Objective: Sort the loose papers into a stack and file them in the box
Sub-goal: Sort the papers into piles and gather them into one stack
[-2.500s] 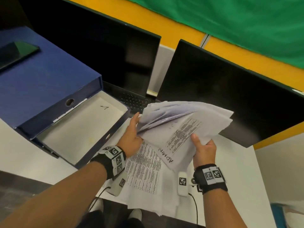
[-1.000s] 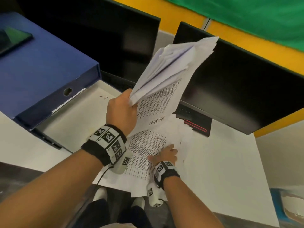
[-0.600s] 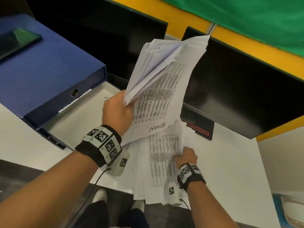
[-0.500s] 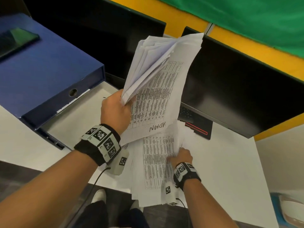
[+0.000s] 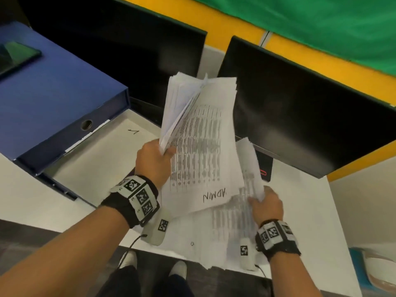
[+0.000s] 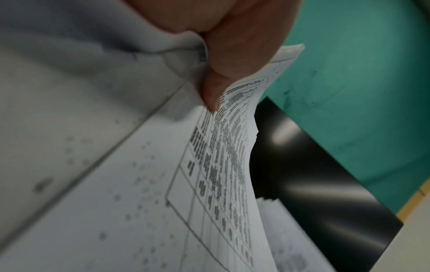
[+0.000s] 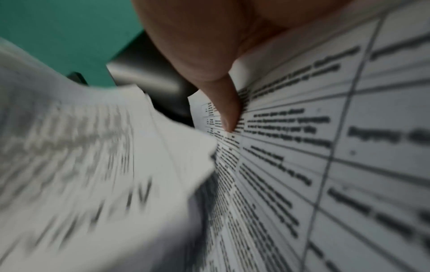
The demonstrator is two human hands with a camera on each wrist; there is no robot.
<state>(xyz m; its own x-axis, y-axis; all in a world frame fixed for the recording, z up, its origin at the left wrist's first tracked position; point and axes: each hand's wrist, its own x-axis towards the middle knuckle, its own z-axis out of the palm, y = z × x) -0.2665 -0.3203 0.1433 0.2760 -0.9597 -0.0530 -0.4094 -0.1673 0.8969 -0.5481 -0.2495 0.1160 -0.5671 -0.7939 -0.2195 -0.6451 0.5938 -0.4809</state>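
My left hand (image 5: pixel 156 159) grips a thick, fanned sheaf of printed papers (image 5: pixel 199 133) by its lower left edge and holds it upright above the desk; the front sheet reads "ADMIN". In the left wrist view the thumb (image 6: pixel 216 88) pinches the sheaf (image 6: pixel 218 165). My right hand (image 5: pixel 264 202) grips a second batch of printed sheets (image 5: pixel 248 168) lifted off the desk, its thumb (image 7: pixel 228 114) lying on a printed table (image 7: pixel 325 147). More loose sheets (image 5: pixel 199 236) lie flat on the desk below. The blue file box (image 5: pixel 70 116) stands open at the left, its tray (image 5: pixel 102 159) pale inside.
Two dark monitors (image 5: pixel 300 108) stand behind the papers, with a black base (image 5: pixel 265 166) below the right one. A phone (image 5: pixel 15 56) lies on the box lid. The white desk (image 5: pixel 304 221) runs to the right; its front edge is near my feet.
My left hand raised the sheaf upright. My right hand let go of it, dropped to the desk, gathered loose sheets and now lifts them towards the sheaf.
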